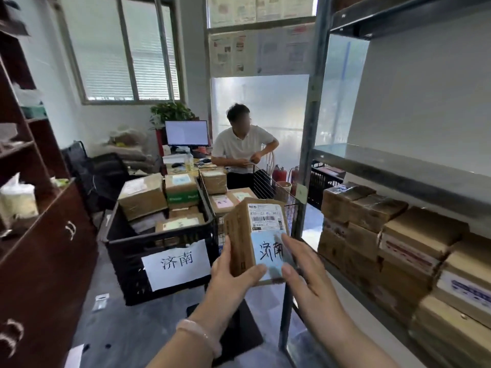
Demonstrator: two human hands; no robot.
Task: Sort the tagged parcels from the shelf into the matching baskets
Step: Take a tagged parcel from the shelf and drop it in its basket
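Head view shows me the parcel in the air between the black basket and the wire basket, left hand gripping it, right hand flat against its tag; I judge this one-handed hold could drop it into the wrong basket.

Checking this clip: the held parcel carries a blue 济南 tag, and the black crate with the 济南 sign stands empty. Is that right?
Not quite. The black crate with the 济南 sign is not empty: the head view shows several cardboard parcels piled in it. The parcel gripped by the left hand does carry a blue 济南 tag.
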